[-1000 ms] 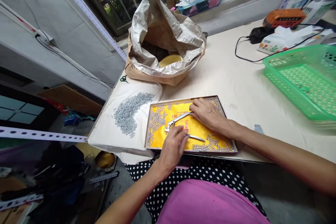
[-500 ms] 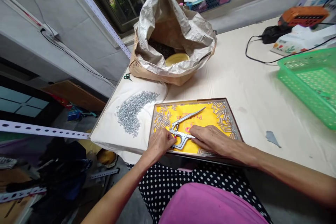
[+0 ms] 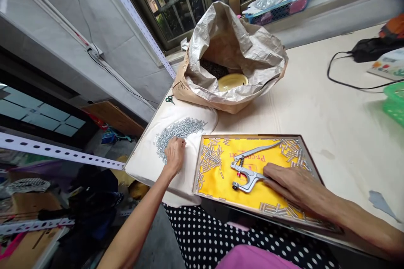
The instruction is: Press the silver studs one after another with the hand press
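My right hand (image 3: pixel 288 183) grips one handle of silver spring-loaded pliers (image 3: pixel 251 179), lying over a shallow tray (image 3: pixel 233 135) lined with yellow. The jaw end points left and the other handle angles up, apart from the hand. Loose small metal pins (image 3: pixel 211 155) lie along the tray's left side, with more at its right and front edges. On white cloth left of the tray, my left hand (image 3: pixel 175 153) is at the near edge of a heap of small grey metal pins (image 3: pixel 179 130). Its fingers are bent together, and whatever they hold is hidden.
Behind the tray stands a large open woven sack (image 3: pixel 217 96) with a yellow bowl (image 3: pixel 233 81) and dark contents inside. Green-handled scissors (image 3: pixel 170 99) lie near the table's left edge. A green basket (image 3: pixel 394 103) and a black cord (image 3: pixel 339 82) are at the right.
My left hand has left the pliers' jaw end and moved left to the pin heap. My right hand still holds the pliers over the tray. The view has shifted.
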`<state>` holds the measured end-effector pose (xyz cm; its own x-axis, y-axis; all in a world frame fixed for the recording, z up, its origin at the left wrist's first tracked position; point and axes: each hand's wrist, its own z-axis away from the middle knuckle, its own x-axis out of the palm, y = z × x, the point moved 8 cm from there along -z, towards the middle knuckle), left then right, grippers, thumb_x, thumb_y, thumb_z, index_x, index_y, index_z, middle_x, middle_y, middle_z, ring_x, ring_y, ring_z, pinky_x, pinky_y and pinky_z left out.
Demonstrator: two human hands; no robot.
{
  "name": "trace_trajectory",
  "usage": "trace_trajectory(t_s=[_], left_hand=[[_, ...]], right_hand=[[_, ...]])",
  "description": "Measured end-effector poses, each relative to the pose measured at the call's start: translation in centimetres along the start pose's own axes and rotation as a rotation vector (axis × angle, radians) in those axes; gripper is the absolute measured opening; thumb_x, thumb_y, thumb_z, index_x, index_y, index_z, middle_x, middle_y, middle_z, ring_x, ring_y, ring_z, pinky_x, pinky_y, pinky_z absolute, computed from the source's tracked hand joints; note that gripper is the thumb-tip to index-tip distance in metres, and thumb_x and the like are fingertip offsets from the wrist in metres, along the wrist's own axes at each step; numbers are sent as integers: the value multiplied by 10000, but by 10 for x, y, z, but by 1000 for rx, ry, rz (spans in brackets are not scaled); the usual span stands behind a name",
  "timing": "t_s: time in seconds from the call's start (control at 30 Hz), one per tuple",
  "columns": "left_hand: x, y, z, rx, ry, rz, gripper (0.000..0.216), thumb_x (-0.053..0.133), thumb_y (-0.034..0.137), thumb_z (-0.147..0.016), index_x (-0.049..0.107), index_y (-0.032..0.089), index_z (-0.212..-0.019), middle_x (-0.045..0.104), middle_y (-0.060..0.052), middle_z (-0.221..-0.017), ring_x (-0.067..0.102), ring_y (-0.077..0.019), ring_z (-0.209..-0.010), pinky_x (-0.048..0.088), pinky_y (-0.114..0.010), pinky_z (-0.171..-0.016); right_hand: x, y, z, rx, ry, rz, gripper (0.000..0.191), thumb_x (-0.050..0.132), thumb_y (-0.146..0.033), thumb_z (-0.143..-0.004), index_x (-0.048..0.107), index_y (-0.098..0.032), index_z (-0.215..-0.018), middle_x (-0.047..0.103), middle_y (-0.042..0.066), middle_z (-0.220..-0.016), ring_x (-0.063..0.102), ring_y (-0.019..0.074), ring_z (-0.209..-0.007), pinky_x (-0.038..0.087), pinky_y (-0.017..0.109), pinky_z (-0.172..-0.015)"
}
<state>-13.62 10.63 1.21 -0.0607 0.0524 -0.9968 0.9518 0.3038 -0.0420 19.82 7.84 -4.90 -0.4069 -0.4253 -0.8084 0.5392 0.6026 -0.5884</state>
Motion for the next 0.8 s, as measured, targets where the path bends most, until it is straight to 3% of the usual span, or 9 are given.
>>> trace_trajectory(t_s=[0.1, 0.23, 0.43, 0.6, 0.7, 0.8], left_hand=[[15, -17, -22, 8, -57, -95, 251, 446, 200, -981, 690, 172, -1030, 641, -131, -1120, 553, -282, -1105, 436, -348, -793], [25, -20, -33, 44, -104, -126, 234, 448, 230, -984, 670, 166, -1017, 627, -132, -1139, 532, -278, -1134, 436, -340, -796], [30, -15, -39, 79, -169, -72, 184, 481, 139, -922, 663, 159, -926, 646, -129, -1078, 562, -265, -1081, 430, -327, -833], [26, -22, -45, 42, -175, -7, 141, 538, 105, -849, 640, 149, -762, 671, -108, -939, 619, -233, -926, 440, -305, -793], [16, -20, -38, 30, -165, 55, 122, 543, 122, -842, 637, 145, -769, 677, -78, -860, 629, -196, -841, 461, -288, -761], [9, -4, -10, -45, -217, 410, 131, 585, 212, -839, 664, 129, -902, 680, -45, -791, 627, -160, -705, 498, -274, -677]], right_hand=[[1, 0, -1, 12, 15, -7, 293, 345, -385, -1020, 473, -250, -793, 609, 18, -763, 573, 170, -613, 340, 321, -569], [4, 4, -2, 27, 12, -4, 273, 367, -377, -1009, 490, -254, -799, 624, 22, -764, 587, 175, -619, 348, 324, -571], [12, 11, -1, 99, -36, -2, 235, 386, -384, -1001, 536, -254, -876, 658, 30, -818, 627, 192, -660, 382, 321, -585], [14, 14, -2, 130, -54, 43, 195, 416, -378, -993, 551, -251, -932, 675, 34, -878, 655, 215, -729, 393, 328, -609], [14, 12, -1, 113, -40, 73, 209, 386, -360, -1012, 545, -241, -949, 674, 44, -911, 654, 209, -764, 392, 324, -630], [13, 6, -1, 48, -22, 109, 246, 347, -330, -1031, 528, -226, -901, 651, 44, -870, 617, 183, -720, 361, 314, -612]])
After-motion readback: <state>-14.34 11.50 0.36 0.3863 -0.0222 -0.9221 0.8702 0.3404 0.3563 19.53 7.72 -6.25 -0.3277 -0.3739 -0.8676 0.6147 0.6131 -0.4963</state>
